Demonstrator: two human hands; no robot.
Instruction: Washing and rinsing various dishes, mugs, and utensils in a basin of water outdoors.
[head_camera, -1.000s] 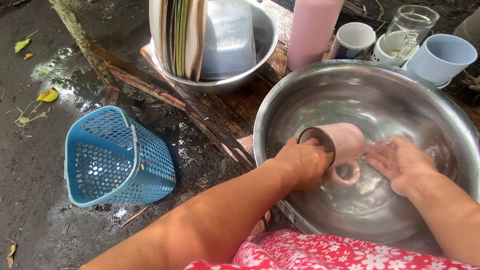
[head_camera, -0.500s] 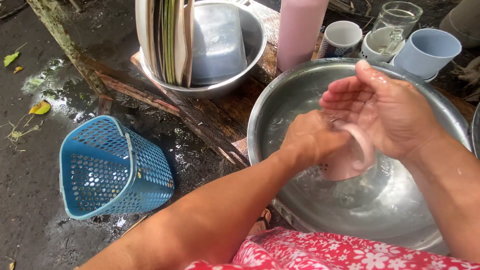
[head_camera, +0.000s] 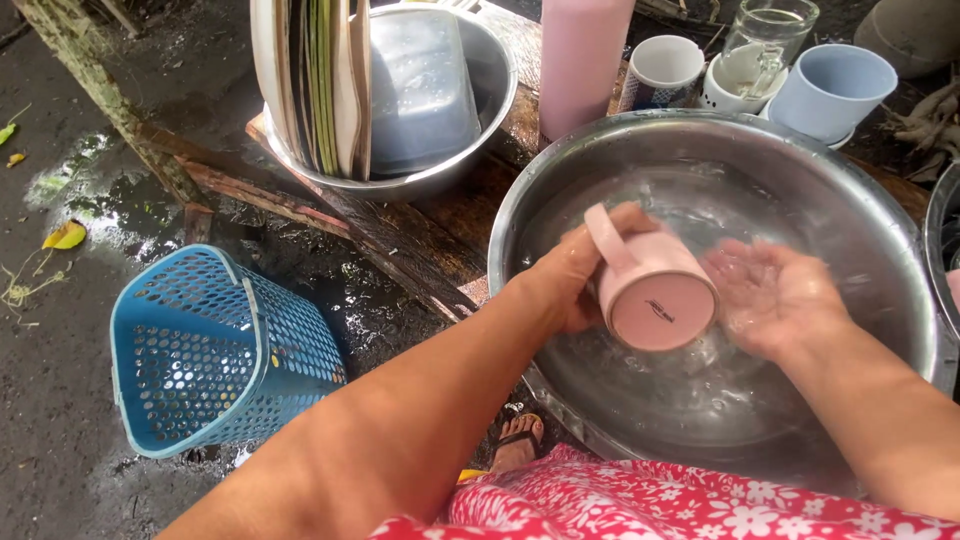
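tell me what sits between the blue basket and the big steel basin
In the head view, wet dark ground and the edge of a wet wooden plank lie between the blue basket and the big steel basin; the person's left forearm crosses nearer the camera.

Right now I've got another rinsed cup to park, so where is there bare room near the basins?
Bare wet planks between the smaller steel bowl of upright plates and the large steel water basin. Dark ground around the blue perforated plastic basket. Crowded behind the basin: tall pink tumbler, white mug, pale blue cup.
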